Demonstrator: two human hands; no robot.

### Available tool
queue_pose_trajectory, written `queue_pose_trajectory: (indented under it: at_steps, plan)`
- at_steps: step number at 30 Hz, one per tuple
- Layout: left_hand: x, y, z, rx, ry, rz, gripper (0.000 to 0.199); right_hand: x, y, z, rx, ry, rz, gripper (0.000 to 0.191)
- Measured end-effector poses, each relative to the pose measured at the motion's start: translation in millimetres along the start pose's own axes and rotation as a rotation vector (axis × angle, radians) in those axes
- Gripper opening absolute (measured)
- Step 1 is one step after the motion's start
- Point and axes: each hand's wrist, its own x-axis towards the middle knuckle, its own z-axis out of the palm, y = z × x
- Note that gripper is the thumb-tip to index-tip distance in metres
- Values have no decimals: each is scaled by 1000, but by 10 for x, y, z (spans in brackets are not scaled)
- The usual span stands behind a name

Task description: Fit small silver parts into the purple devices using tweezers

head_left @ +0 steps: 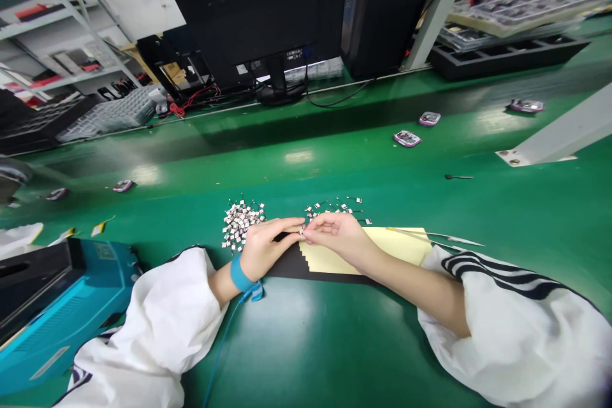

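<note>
My left hand (270,245) and my right hand (335,233) meet above the green mat, their fingertips pinching a tiny wired electronic component (302,231) between them. A heap of similar small silver-and-dark components with thin leads (240,223) lies just beyond my left hand. A looser scatter of them (335,208) lies beyond my right hand. Under my right wrist is a stack of yellow paper (382,248) on a black sheet (306,269). Metal tweezers (435,236) rest on the paper, right of my hand. A blue wrist strap (241,275) circles my left wrist.
A teal machine (62,293) stands at the left. Small purple-rimmed parts (407,138) dot the green bench. A monitor (248,6) and cables stand beyond it, with black trays (502,57) at the back right and a white post (559,131) at the right.
</note>
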Motion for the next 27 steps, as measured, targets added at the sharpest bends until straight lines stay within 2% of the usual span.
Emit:
queue_pose_trajectory:
  at_steps: [12,20,27]
  plan:
    - [21,18,-8,-1,-6,25,23,3,42,-1,-38,-129,-112,22]
    - [28,13,-8,-2,-1,50,24,8,37,-19,-13,-184,-120,22]
    - [15,2,-5,-20,-11,22,26,20,38,-27,-10,-174,-105,25]
